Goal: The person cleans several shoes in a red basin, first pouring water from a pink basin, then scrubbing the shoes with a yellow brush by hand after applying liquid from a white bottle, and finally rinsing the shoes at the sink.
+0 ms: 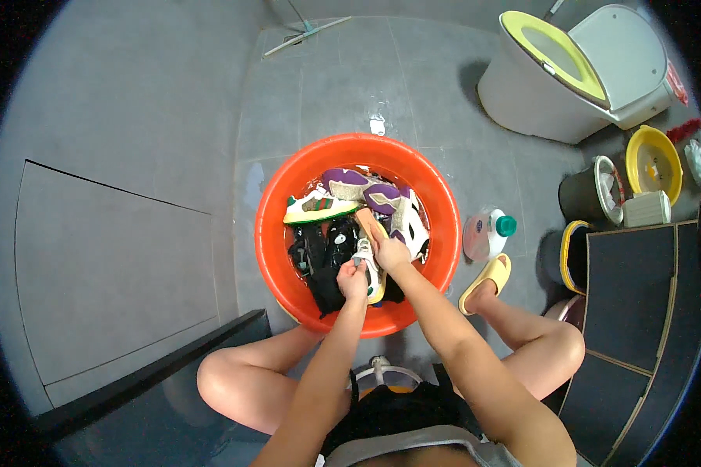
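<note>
A round orange basin [273,226] sits on the grey tiled floor and holds several wet shoes. A white shoe with green and red stripes [318,208] lies at its left, a purple and white shoe [370,191] at the back, a black shoe [319,257] at the front. My left hand [353,279] grips a small white shoe [364,253] by its heel. My right hand [389,253] holds a tan scrubbing brush [368,222] against that shoe. My bare knees flank the basin's near side.
A white toilet with a yellow seat [557,66] stands at the back right. A clear detergent bottle with a green cap [489,232] lies right of the basin. A yellow slipper [487,280], a black bin [588,194], a yellow bowl [653,162] and a dark cabinet [635,311] stand at the right.
</note>
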Available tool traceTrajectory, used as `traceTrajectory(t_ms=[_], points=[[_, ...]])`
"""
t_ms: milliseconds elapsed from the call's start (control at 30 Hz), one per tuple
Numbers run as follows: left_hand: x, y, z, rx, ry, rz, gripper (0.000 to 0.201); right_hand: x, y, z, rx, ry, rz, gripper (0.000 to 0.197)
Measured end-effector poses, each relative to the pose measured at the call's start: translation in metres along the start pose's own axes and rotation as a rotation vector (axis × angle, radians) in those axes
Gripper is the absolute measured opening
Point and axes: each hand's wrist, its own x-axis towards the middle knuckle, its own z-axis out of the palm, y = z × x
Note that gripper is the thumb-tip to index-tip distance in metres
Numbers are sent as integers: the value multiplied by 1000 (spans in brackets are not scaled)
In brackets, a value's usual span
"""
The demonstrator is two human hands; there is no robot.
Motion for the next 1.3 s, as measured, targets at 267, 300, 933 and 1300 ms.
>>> traceTrajectory(t_ms=[267, 300, 933, 1300], points=[[-11, 22, -21, 988, -109, 158, 13, -30, -19, -9, -55, -112, -102, 38], [-15, 26, -19, 984, -110, 154, 13, -43, -13, -6, -36, -76, -89, 39], [-28, 19, 39, 113, -68, -199, 28, -31, 34, -26, 138, 119, 172, 38], [-36, 17, 24, 902, -136, 579, 26, -51, 36, -46, 28, 124, 52, 33]])
